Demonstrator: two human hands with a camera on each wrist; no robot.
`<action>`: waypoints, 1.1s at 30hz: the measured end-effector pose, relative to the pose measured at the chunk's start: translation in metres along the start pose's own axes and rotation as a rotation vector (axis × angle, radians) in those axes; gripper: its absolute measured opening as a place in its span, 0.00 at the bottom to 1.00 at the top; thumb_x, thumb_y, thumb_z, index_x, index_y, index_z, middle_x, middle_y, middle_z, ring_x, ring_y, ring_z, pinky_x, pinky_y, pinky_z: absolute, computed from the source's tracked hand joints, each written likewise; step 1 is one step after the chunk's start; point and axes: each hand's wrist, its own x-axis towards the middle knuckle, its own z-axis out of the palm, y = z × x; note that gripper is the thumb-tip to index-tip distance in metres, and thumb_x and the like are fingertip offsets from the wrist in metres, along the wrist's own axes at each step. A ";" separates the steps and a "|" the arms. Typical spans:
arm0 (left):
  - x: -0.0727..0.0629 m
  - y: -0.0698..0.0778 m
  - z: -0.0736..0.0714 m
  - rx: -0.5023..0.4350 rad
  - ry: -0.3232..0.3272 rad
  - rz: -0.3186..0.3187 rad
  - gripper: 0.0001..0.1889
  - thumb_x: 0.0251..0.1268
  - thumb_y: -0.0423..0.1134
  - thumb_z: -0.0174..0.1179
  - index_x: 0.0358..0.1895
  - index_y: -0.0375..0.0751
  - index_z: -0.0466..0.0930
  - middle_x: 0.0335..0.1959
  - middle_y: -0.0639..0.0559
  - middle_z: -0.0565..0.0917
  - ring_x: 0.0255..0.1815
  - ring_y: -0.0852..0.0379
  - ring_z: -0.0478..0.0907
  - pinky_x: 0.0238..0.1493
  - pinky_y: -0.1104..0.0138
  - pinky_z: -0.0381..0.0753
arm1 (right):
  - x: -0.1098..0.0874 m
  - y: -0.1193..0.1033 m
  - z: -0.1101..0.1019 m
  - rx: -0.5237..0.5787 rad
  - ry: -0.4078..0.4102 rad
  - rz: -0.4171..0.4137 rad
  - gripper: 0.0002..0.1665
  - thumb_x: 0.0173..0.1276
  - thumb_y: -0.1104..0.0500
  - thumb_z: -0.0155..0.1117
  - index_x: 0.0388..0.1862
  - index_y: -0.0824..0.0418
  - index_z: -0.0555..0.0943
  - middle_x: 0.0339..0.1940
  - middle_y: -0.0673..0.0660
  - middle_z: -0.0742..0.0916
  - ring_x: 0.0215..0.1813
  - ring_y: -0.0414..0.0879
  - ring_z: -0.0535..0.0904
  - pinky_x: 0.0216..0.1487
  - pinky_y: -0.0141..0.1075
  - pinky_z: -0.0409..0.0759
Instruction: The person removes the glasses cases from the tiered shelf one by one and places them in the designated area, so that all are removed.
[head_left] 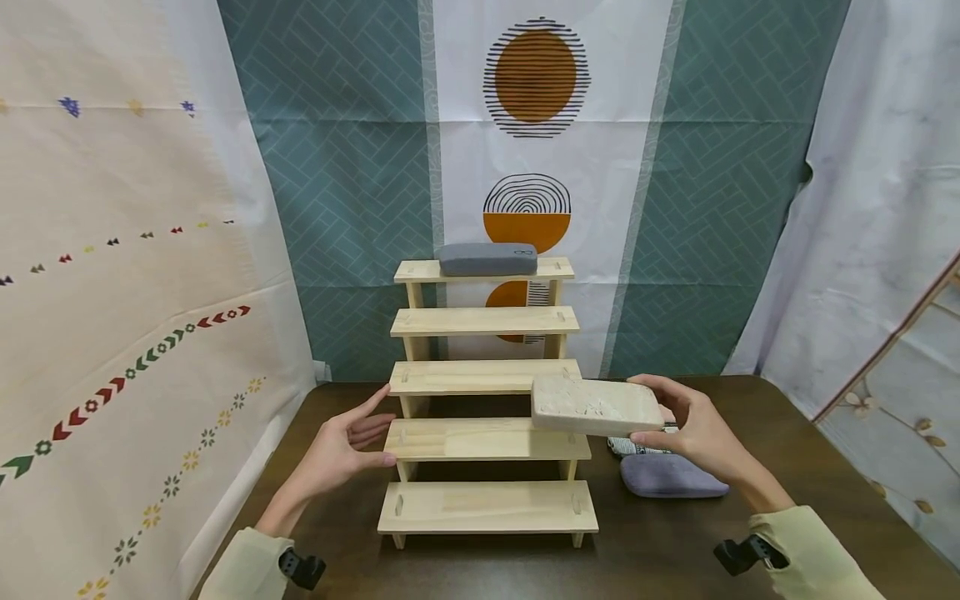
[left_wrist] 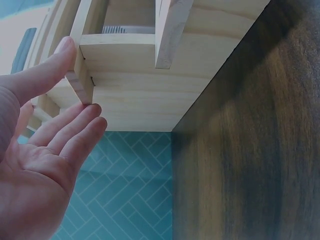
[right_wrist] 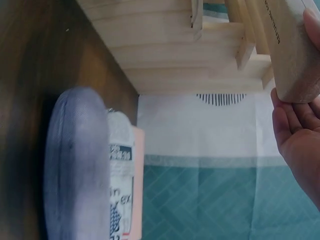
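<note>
A light wooden shelf stand [head_left: 491,507] with several stepped tiers is in the middle of the dark table. My left hand [head_left: 335,450] is at its left side, fingers nearly straight, thumb and fingertips against the end of a lower tier's board [left_wrist: 79,82]. To the right, my right hand [head_left: 693,429] grips a beige glasses case [head_left: 596,405] by its right end, thumb on the near side. The case is level, in front of the right part of the middle tiers. Dark lettering runs along its side in the right wrist view.
A grey glasses case [head_left: 487,259] lies on the top tier. A purple-grey case [head_left: 672,476] is on the table right of the stand, with a printed pouch [right_wrist: 120,175] and something pink [right_wrist: 137,185] behind it. Patterned cloths hang around the table [head_left: 645,554].
</note>
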 end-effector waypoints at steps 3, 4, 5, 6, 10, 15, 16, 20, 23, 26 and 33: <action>0.001 0.001 0.001 0.000 0.001 -0.011 0.55 0.52 0.30 0.82 0.84 0.53 0.61 0.69 0.32 0.77 0.69 0.36 0.77 0.65 0.51 0.80 | -0.008 0.002 -0.004 -0.031 0.012 -0.022 0.40 0.62 0.73 0.78 0.73 0.67 0.74 0.58 0.63 0.82 0.52 0.45 0.84 0.43 0.37 0.87; 0.000 0.001 0.001 -0.004 0.002 -0.016 0.56 0.52 0.29 0.82 0.84 0.53 0.61 0.69 0.31 0.77 0.69 0.36 0.77 0.65 0.51 0.80 | -0.010 0.003 -0.005 -0.043 0.017 -0.025 0.40 0.61 0.73 0.79 0.73 0.67 0.74 0.59 0.62 0.82 0.52 0.45 0.84 0.44 0.36 0.87; 0.000 0.001 0.001 -0.007 0.003 -0.019 0.56 0.51 0.29 0.82 0.84 0.53 0.61 0.69 0.31 0.77 0.69 0.36 0.77 0.65 0.51 0.80 | -0.013 0.003 -0.006 -0.053 0.021 -0.027 0.41 0.61 0.73 0.79 0.72 0.68 0.74 0.59 0.62 0.83 0.52 0.45 0.84 0.44 0.35 0.86; 0.000 0.001 0.001 -0.010 0.004 -0.020 0.56 0.51 0.29 0.82 0.84 0.53 0.62 0.69 0.31 0.77 0.69 0.36 0.77 0.65 0.51 0.80 | -0.015 0.004 -0.008 -0.062 0.026 -0.030 0.41 0.60 0.73 0.79 0.72 0.68 0.74 0.60 0.61 0.83 0.51 0.44 0.84 0.44 0.34 0.86; 0.000 0.000 0.000 -0.014 0.006 -0.022 0.56 0.51 0.29 0.82 0.84 0.53 0.62 0.69 0.32 0.77 0.69 0.36 0.77 0.65 0.52 0.80 | -0.024 0.005 -0.013 -0.064 0.029 -0.023 0.42 0.59 0.74 0.80 0.72 0.69 0.74 0.61 0.59 0.83 0.50 0.43 0.84 0.45 0.33 0.85; 0.001 0.000 0.000 -0.009 0.005 -0.020 0.56 0.51 0.29 0.82 0.84 0.53 0.62 0.69 0.32 0.77 0.69 0.36 0.77 0.65 0.52 0.80 | -0.035 0.009 -0.021 -0.044 0.006 -0.009 0.42 0.60 0.74 0.79 0.73 0.70 0.73 0.64 0.57 0.83 0.52 0.44 0.83 0.46 0.33 0.85; 0.001 0.000 0.000 -0.009 0.005 -0.021 0.56 0.51 0.29 0.82 0.84 0.54 0.62 0.69 0.32 0.77 0.69 0.36 0.77 0.65 0.52 0.80 | -0.037 0.011 -0.022 -0.045 0.004 -0.006 0.42 0.60 0.74 0.79 0.73 0.71 0.73 0.64 0.56 0.83 0.52 0.44 0.83 0.46 0.33 0.85; 0.001 0.001 0.000 -0.008 0.002 -0.012 0.56 0.51 0.29 0.82 0.84 0.53 0.62 0.69 0.32 0.77 0.69 0.36 0.77 0.65 0.52 0.80 | -0.049 0.016 -0.031 -0.056 0.005 0.007 0.42 0.61 0.76 0.77 0.74 0.72 0.71 0.65 0.50 0.82 0.54 0.42 0.82 0.48 0.32 0.85; 0.002 0.002 0.000 -0.001 0.001 -0.005 0.56 0.51 0.29 0.82 0.84 0.51 0.62 0.70 0.31 0.76 0.69 0.35 0.77 0.65 0.52 0.80 | -0.058 0.020 -0.038 -0.068 0.005 0.014 0.42 0.61 0.76 0.76 0.74 0.71 0.72 0.64 0.47 0.82 0.55 0.40 0.82 0.47 0.32 0.85; 0.002 0.002 0.000 0.002 0.002 -0.003 0.56 0.51 0.29 0.83 0.84 0.51 0.62 0.70 0.31 0.76 0.69 0.35 0.77 0.64 0.53 0.81 | -0.067 0.023 -0.044 -0.078 0.006 0.021 0.43 0.60 0.76 0.76 0.74 0.68 0.72 0.66 0.50 0.82 0.57 0.40 0.82 0.48 0.31 0.85; 0.002 0.001 -0.001 0.000 -0.002 -0.006 0.56 0.51 0.29 0.83 0.84 0.52 0.62 0.70 0.32 0.76 0.69 0.35 0.77 0.64 0.51 0.80 | -0.085 0.031 -0.057 -0.110 0.013 0.055 0.43 0.58 0.76 0.78 0.72 0.67 0.74 0.64 0.58 0.83 0.57 0.41 0.83 0.50 0.30 0.85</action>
